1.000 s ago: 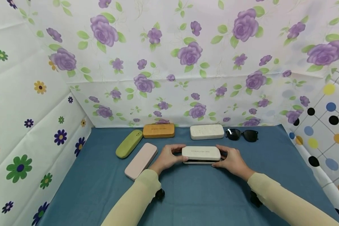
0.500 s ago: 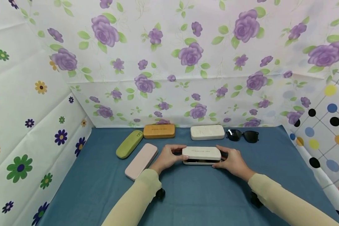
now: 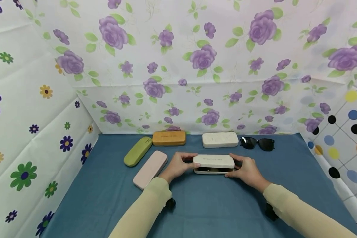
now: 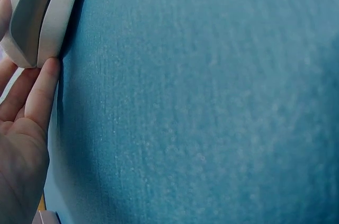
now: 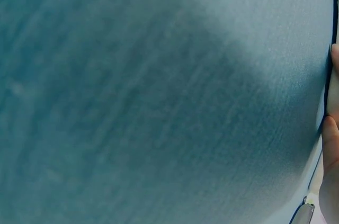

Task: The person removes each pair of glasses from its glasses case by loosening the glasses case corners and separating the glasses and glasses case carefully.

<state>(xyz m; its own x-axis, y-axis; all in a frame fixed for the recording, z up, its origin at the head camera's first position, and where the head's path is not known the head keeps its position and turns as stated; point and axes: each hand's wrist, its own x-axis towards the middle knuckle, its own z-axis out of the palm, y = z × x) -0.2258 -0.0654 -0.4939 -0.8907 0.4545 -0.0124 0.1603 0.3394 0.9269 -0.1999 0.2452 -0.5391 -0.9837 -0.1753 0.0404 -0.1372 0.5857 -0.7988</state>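
Note:
A white glasses case (image 3: 214, 161) with small lettering on its lid lies on the blue cloth, its lid raised a little along the front. Something dark with small glints shows in the gap, too hidden to name. My left hand (image 3: 178, 166) holds the left end, thumb at the lid's front edge. In the left wrist view, its fingers (image 4: 41, 94) touch the end of the case (image 4: 55, 25). At the right end my right hand (image 3: 247, 172) grips the case, thumb low by the base. Only part of that hand (image 5: 329, 166) enters the right wrist view.
Left of the hands lie a pink case (image 3: 150, 169) and a green case (image 3: 138, 151). An orange case (image 3: 169, 138), a speckled white case (image 3: 220, 139) and black sunglasses (image 3: 257, 143) line the back, by the floral cloth wall (image 3: 184, 99).
The white case's lid has lifted slightly, widening the dark front gap. Both hands keep their hold at its ends. The whole head view has shifted a little.

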